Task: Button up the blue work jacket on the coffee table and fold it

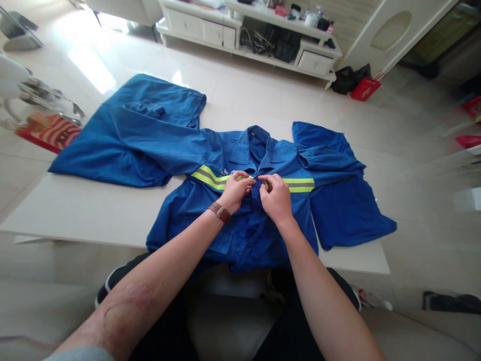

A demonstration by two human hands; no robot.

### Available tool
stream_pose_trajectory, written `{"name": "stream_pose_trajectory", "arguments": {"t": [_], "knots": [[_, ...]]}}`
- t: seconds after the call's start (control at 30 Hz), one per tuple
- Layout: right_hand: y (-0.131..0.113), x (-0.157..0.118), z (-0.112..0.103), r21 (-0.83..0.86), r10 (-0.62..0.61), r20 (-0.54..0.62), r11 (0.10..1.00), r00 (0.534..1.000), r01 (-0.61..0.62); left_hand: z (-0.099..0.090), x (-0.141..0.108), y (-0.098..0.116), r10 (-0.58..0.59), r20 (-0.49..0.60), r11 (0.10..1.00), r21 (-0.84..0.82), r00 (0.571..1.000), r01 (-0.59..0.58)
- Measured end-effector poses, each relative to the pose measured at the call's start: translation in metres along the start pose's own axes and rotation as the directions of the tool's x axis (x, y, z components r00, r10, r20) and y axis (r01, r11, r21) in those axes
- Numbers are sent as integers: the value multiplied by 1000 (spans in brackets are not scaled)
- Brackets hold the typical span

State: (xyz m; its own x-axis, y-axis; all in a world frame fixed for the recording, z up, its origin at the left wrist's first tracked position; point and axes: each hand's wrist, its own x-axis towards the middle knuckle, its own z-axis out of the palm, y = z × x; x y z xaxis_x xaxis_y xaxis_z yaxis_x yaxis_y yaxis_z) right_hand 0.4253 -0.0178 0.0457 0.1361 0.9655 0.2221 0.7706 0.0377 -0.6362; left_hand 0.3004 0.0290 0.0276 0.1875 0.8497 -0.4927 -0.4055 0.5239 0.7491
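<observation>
A blue work jacket [278, 225] with a yellow and grey reflective band lies front up on a white table [75, 210], collar away from me. My left hand [237, 189], below a brown wristwatch, pinches the jacket's front edge at the band. Close beside it, my right hand [276, 196] pinches the opposite front edge, fingertips nearly meeting those of my left. Whatever button sits between the fingertips is too small to make out. Another blue garment [108, 135] is under the left sleeve, and more blue cloth [338, 215] lies beneath the right sleeve.
Beyond the table stands a white cabinet [221, 36] with many small items on it. A red bag [365, 88] and black bags are on the floor at its right end. At the left is a red and striped paper bag [56, 133]. My legs are below the table's near edge.
</observation>
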Motion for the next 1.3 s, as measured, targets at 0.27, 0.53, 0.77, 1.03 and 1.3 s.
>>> {"name": "stream_pose_trajectory", "arguments": {"t": [0.27, 0.53, 0.77, 1.03, 1.3], "knots": [[1, 0, 2, 20, -13, -2, 1000, 1000, 13, 1, -3, -2, -41, 2, 997, -70, 999, 41], [-1, -1, 1, 21, -12, -5, 1000, 1000, 12, 1, -2, -4, 13, 23, 996, -92, 1000, -11], [-5, -2, -1, -7, -26, -33, 1000, 999, 26, 3, -3, -6, 146, 34, 987, -70, 989, -143], [-13, -6, -7, -146, -19, -41, 989, 999, 13, 4, -5, -5, 264, 137, 964, -51, 955, -260], [-5, -1, -6, -55, -61, 10, 997, 998, 61, -4, -1, -1, 435, 227, 846, 226, 871, -482]]}}
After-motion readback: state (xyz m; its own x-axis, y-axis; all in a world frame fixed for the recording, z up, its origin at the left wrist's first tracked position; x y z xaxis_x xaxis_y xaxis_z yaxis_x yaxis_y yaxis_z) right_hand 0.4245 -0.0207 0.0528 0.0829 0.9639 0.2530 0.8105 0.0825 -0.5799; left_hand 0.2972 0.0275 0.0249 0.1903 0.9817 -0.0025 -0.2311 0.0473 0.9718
